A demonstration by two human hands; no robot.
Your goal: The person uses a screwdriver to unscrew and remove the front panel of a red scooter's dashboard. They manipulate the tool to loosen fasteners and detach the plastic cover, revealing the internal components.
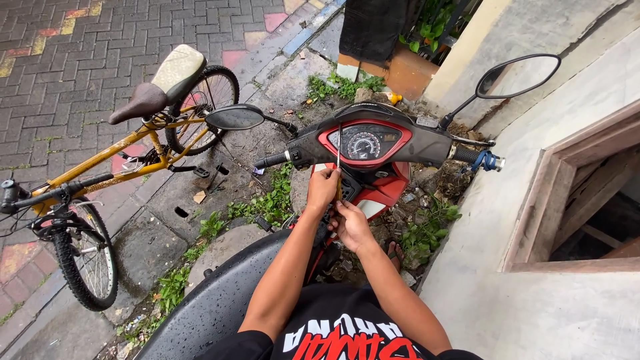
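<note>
Working at scooter (373, 150) front panel, below speedometer: left hand (322, 189) gripping thin screwdriver (339, 167) upright, right hand (352, 225) pinched just beneath. Next: likely steady tip, turn carefully.

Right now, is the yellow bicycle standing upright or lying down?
Upright: the yellow bicycle stands on both wheels on the paving, saddle up, beside the scooter.

Outdoor streetside, probably residential: brick paving (100, 40), weeds (267, 203), parked bicycle (113, 160).
</note>
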